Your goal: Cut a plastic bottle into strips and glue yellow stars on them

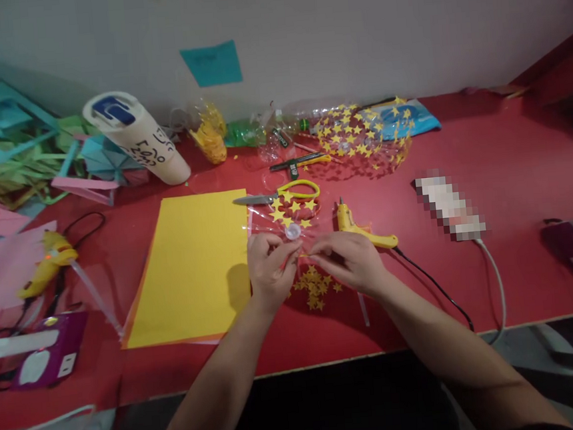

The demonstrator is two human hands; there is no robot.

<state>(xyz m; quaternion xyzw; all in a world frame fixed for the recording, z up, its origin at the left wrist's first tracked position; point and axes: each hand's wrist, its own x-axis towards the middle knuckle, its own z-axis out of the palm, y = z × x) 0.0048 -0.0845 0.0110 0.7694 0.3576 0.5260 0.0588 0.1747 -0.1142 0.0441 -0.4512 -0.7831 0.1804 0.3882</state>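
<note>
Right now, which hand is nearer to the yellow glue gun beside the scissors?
Right hand: the glue gun lies just beyond it. The left hand is farther left, past the star-covered plastic piece.

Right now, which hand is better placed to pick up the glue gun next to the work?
The right hand, probably. The yellow glue gun lies just beyond it on the red table, nozzle up by the clear star-covered piece. The left hand would have to cross over. Both hands are pinching the piece's edge.
</note>
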